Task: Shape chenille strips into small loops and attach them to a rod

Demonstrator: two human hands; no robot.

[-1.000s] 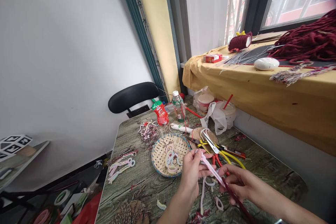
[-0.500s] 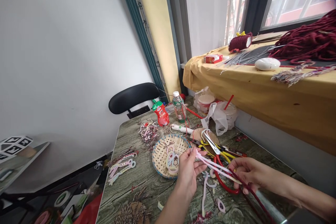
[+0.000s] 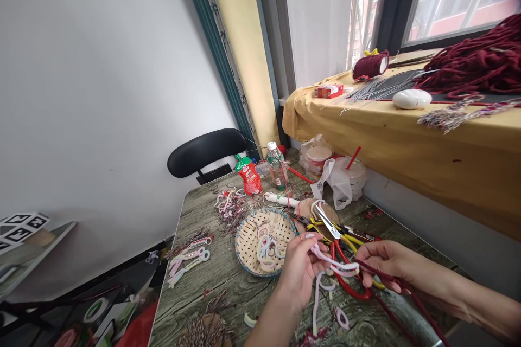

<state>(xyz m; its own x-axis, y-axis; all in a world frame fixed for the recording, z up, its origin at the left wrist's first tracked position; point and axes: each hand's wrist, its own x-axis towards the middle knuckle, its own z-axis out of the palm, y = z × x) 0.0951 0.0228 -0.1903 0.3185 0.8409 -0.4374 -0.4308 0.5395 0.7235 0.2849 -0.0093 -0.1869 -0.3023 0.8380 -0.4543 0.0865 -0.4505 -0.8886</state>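
My left hand is closed on a pale pink and white cord, pinched between thumb and fingers. The cord's loose strands reach toward my right hand, which pinches a dark red yarn that trails down to the lower right. The strands' ends lie close to the right fingertips; whether they touch the yarn I cannot tell. Below and behind the hands lie red-handled scissors, blades pointing away. A round woven basket with pastel cord pieces stands left of my left hand.
Finished-looking cord pieces and a tangled pile lie on the table's left side. Behind the basket stand a red pouch and a bottle. Bagged containers sit at the back right, below a cloth-covered ledge.
The pastel strands, stretched between both hands before, now hang slacker and bend from my left hand. My right hand has let go of their ends and keeps the dark red yarn.
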